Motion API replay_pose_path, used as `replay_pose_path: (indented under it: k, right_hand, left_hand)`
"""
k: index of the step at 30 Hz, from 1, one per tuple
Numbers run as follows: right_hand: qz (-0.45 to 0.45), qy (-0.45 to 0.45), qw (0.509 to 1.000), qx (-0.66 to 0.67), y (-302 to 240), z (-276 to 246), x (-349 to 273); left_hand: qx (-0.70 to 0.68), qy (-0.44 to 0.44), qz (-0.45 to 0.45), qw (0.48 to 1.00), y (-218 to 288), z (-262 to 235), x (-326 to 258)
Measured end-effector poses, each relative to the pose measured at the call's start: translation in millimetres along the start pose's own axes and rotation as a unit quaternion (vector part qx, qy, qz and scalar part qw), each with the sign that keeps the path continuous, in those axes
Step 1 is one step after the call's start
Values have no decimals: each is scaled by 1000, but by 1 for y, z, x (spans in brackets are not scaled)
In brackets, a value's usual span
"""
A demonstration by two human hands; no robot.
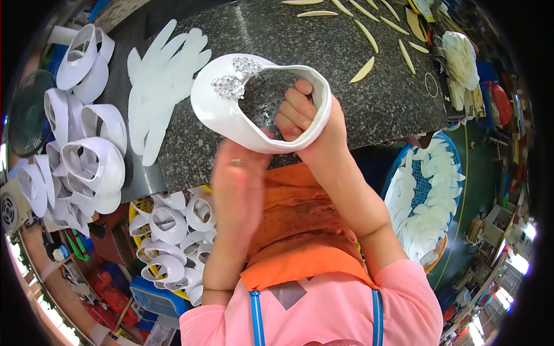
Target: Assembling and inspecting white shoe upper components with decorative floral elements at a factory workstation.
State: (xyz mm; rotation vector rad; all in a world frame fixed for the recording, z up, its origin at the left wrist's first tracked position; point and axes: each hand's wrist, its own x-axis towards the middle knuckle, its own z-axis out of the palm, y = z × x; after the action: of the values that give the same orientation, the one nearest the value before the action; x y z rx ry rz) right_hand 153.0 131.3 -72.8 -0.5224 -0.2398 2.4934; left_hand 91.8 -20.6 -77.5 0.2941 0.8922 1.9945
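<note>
Right hand (299,109) hooked round heel of white shoe upper (210,115), fingers inside opening, probably to leave rhinestone trim (228,87) untouched. Left hand (238,176) blurred below; grip unclear.

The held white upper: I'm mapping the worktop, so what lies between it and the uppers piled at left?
In the head view, a fan of flat white pieces lies on the worktop between the upper and the piled uppers.

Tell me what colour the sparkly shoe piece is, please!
The shoe piece is shiny white with silvery sparkles, showing best in the head view.
</note>
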Motion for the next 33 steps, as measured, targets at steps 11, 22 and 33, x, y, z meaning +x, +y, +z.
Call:
replay_pose_path:
  k: [11,22,33]
  right_hand:
    - [-344,-181,412,-824,-18,28,-53]
    - [-416,-27,567,-710,-34,28,-49]
    - [-92,-48,818,-566,-32,24,-19]
  left_hand:
    - [-56,45,6,997,3,11,13]
    - [48,93,18,994,32,3,28]
    - [109,39,-52,992,37,7,39]
